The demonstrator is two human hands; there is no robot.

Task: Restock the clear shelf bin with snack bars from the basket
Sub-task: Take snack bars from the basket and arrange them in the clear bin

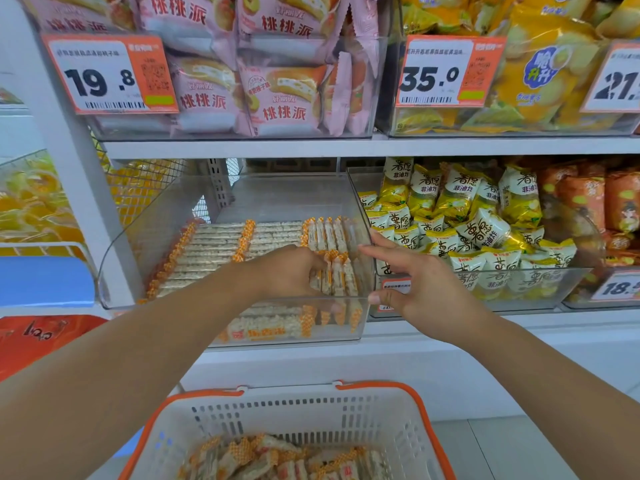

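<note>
The clear shelf bin [138, 237] on the middle shelf holds rows of white snack bars [214, 247] with orange checked ends. My left hand [287, 271] reaches into the bin's front right part, fingers curled round a few upright bars [341, 278]. My right hand [422, 289] is at the bin's right wall, fingers straight along its rim and thumb low near the front corner. Below stands the white basket [311, 410] with orange rim; more snack bars [284, 459] lie in it.
Another clear bin [519, 292] of yellow and white chip bags sits just right of my right hand. Pink cake packs [277, 95] and yellow bags fill the shelf above, with price tags [107, 74] hanging in front. A blue surface [41, 282] is at the left.
</note>
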